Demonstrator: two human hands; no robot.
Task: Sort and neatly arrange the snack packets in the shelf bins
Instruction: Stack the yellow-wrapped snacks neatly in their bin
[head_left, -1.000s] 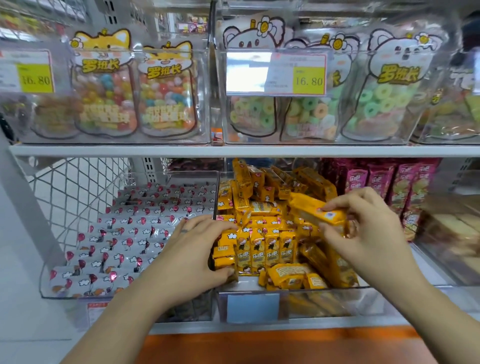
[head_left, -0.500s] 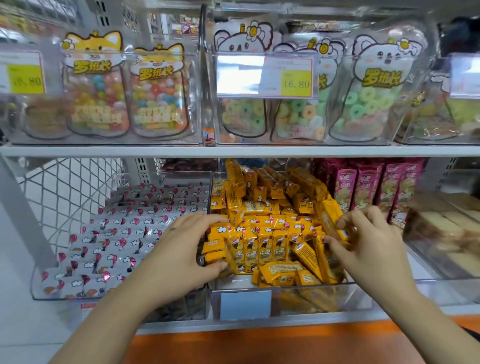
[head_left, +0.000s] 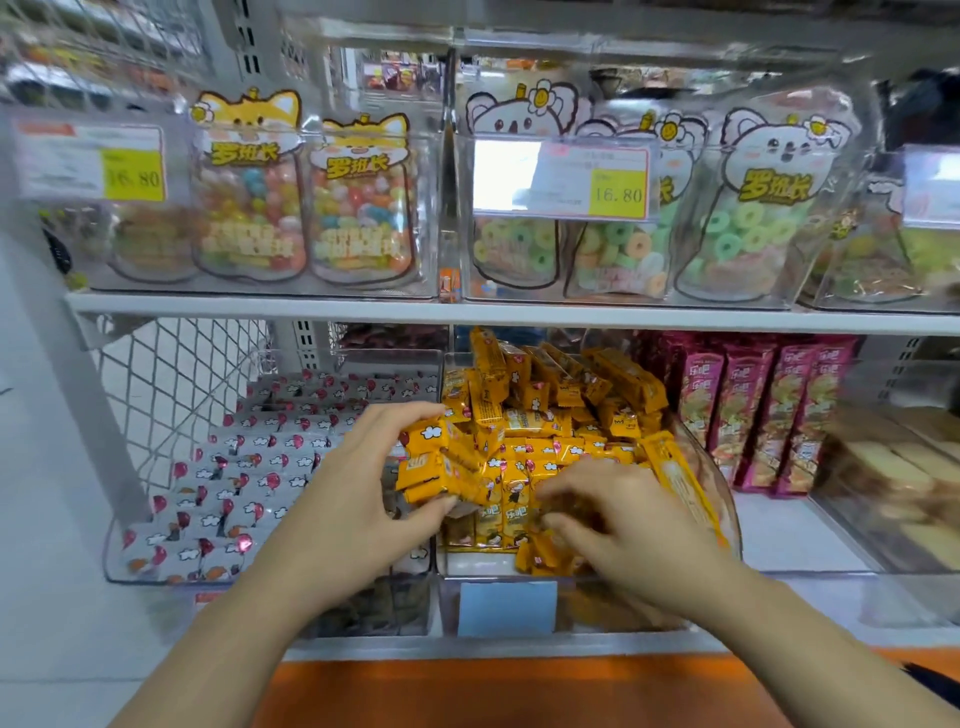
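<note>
A clear bin (head_left: 582, 603) on the lower shelf is full of small yellow snack packets (head_left: 550, 421), piled loosely at the back and standing in rows at the front. My left hand (head_left: 358, 499) grips a bunch of these yellow packets (head_left: 431, 467) at the bin's left front, lifted a little above the rows. My right hand (head_left: 613, 525) reaches into the front middle of the bin with its fingers curled down among the packets; its fingertips are blurred. One long yellow packet (head_left: 680, 483) leans against the bin's right wall.
Left of it, another clear bin holds grey packets with red balloons (head_left: 260, 467) in neat rows. Pink packets (head_left: 753, 410) stand to the right, then a bin of cakes (head_left: 893, 478). The upper shelf (head_left: 363, 309) carries candy bags (head_left: 358, 208). An orange ledge (head_left: 519, 691) runs below.
My right hand has moved left and down from the bin's right side into the front rows. My left hand has gathered and raised a bunch of yellow packets.
</note>
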